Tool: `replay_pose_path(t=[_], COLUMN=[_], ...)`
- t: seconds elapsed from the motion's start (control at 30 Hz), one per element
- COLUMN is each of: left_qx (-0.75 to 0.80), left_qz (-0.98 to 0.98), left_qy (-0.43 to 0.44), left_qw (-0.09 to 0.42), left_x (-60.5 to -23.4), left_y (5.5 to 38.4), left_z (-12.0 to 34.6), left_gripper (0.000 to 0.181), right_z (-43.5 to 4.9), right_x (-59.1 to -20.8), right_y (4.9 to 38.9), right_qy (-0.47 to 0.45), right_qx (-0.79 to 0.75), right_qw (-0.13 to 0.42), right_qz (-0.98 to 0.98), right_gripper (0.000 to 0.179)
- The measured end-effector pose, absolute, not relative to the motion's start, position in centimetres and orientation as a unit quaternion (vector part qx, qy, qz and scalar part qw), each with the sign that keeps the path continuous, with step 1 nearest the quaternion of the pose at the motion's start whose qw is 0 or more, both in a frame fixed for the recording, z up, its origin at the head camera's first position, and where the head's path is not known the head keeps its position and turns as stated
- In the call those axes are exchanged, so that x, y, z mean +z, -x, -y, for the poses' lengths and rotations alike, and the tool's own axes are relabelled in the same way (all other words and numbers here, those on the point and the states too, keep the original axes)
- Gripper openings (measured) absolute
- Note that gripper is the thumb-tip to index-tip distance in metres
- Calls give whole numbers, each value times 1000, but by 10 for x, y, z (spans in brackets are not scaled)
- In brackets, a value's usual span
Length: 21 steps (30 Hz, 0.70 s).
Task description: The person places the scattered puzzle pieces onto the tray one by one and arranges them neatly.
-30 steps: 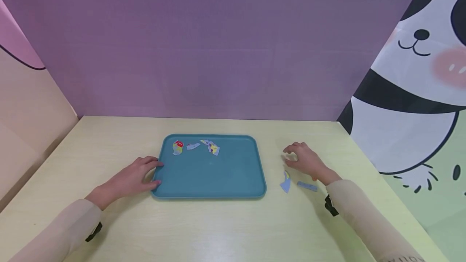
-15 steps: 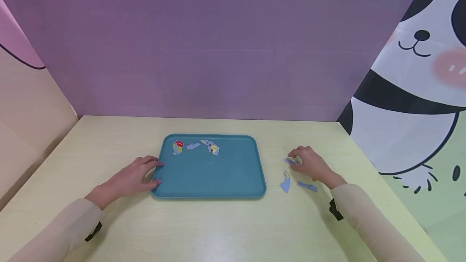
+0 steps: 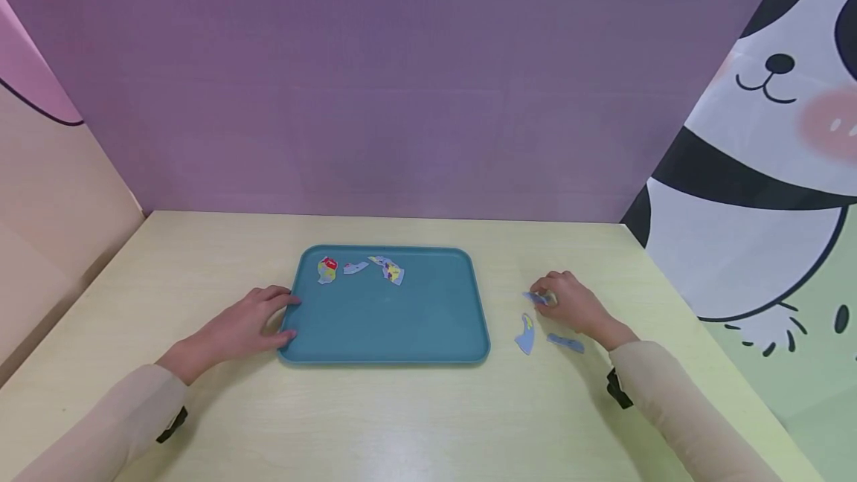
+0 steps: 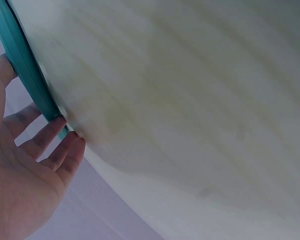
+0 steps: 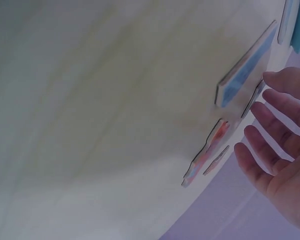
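Observation:
A blue-green tray [image 3: 435, 311] lies in the middle of the table. My left hand [image 3: 244, 326] rests on its left rim, thumb and fingertips spread along the edge. In the left wrist view the fingers [image 4: 32, 142] lie nearly straight against the rim. Right of the tray, my right hand [image 3: 569, 303] pinches a small bluish jigsaw piece [image 3: 533, 297] at the tabletop. That piece is partly covered by the fingers. Two more pale blue pieces, a curved one [image 3: 526, 335] with a yellow patch and a strip [image 3: 565, 343], lie nearer the body.
On the tray's far left part lie a red-and-yellow piece [image 3: 326, 270], a narrow blue piece [image 3: 355, 268] and a larger patterned piece [image 3: 388, 271]. In the right wrist view an orange-red piece [image 5: 206, 152] lies below the hand. A purple wall [image 3: 388, 95] stands behind the table.
My right hand has come down and slightly right, from hovering with thumb and fingers apart to pinching the piece. The left hand and tray stay put.

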<state>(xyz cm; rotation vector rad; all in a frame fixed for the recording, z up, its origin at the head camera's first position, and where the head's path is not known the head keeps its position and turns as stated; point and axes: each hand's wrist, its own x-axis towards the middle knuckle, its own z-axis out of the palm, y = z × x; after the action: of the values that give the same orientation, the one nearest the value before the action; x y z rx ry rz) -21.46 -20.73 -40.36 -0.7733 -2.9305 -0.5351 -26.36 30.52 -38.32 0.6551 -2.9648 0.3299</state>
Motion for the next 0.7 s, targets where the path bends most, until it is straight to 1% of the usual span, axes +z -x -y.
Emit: replay_pose_path(t=[0.33, 0.7], left_qx=[-174, -172], left_qz=[952, 954], left_qy=[249, 245], left_qw=[29, 28], left_x=[-403, -404], left_y=[215, 216], left_z=[207, 208], left_gripper=[49, 49], right_z=[-305, -305], right_x=[-386, -384], right_y=[263, 267], right_qy=[-223, -234], right_qx=[104, 105], right_qw=[54, 46], right_qz=[968, 965], right_gripper=[19, 18])
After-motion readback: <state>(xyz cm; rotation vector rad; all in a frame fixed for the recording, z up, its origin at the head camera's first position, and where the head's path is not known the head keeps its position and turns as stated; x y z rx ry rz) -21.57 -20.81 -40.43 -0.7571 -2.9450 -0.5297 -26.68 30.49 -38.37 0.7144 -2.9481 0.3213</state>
